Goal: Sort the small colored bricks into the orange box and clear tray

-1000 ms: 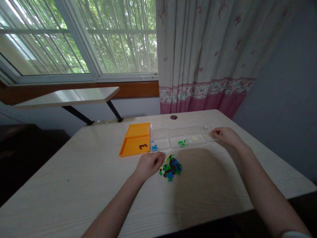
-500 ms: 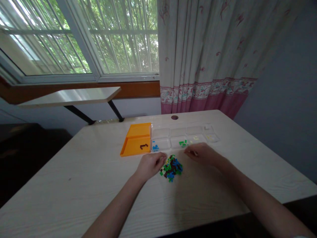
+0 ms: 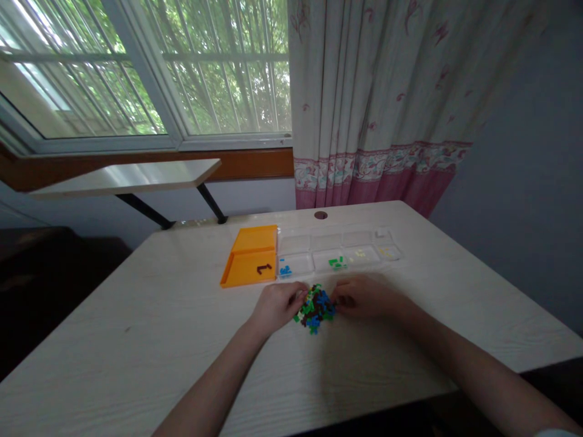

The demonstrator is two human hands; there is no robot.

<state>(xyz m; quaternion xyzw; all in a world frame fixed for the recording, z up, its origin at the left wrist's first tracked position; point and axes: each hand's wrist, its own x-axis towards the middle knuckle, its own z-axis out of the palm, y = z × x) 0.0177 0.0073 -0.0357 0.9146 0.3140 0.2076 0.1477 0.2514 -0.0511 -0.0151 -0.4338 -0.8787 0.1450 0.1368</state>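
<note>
A mixed pile of small plastic building pieces (image 3: 317, 308), blue, green, brown and pale yellow, lies on the table between my hands. My left hand (image 3: 276, 304) rests at the pile's left edge, thumb and fingers pinched together; what they hold, if anything, is too small to make out. At the right edge, my right hand (image 3: 367, 296) has its fingers curled in and touching the pile; their tips are partly hidden. Behind the pile, clear compartment trays hold sorted blue pieces (image 3: 285, 269), green pieces (image 3: 337, 263) and pale yellow pieces (image 3: 359, 254).
An orange two-part tray (image 3: 254, 239) with a few brown pieces (image 3: 263, 269) adjoins the clear trays (image 3: 295, 244) on the left. A raised shelf (image 3: 136, 175) stands at the table's back left. A round cable hole (image 3: 320, 215) lies near the back edge.
My right hand has moved left and down, from in front of the clear trays to the pile's right edge. My left hand has stayed in nearly the same place.
</note>
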